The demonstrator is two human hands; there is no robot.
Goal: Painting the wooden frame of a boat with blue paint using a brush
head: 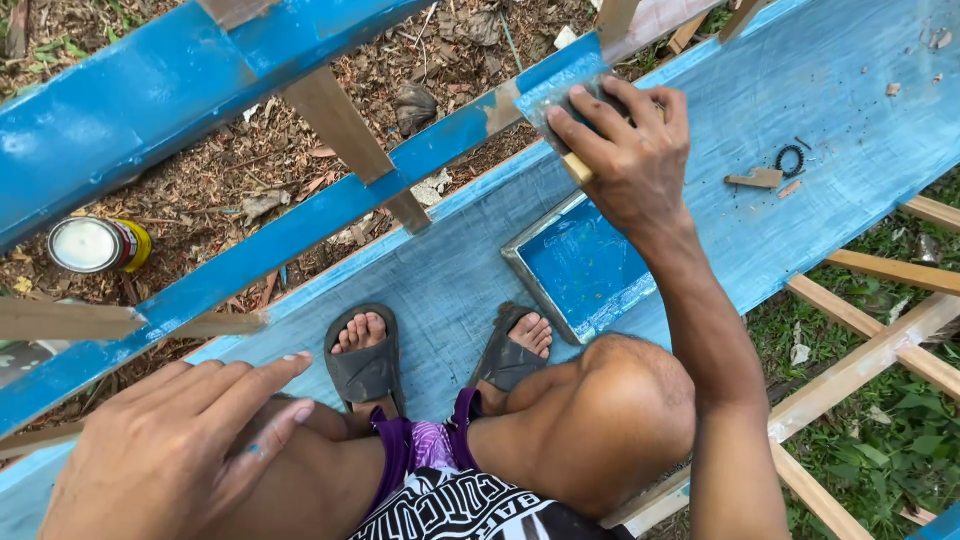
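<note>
My right hand [625, 150] is closed around a small wooden-handled paint pad [565, 100], pressing its blue-smeared face against the end of a blue-painted wooden rail [300, 225]. Just below that hand a shallow metal tray [530, 262] holds blue paint. My left hand [175, 445] rests flat on my left knee, fingers apart, holding nothing. I squat on a wide pale-blue painted plank [830, 110], both feet in grey sandals [365, 365].
A paint can [95, 245] with white lid lies on the leaf litter at left. A second blue beam [150, 95] crosses the top left. A wood scrap [757, 179] and a small black ring [790, 160] lie on the plank. Bare wooden slats [880, 350] run over grass at right.
</note>
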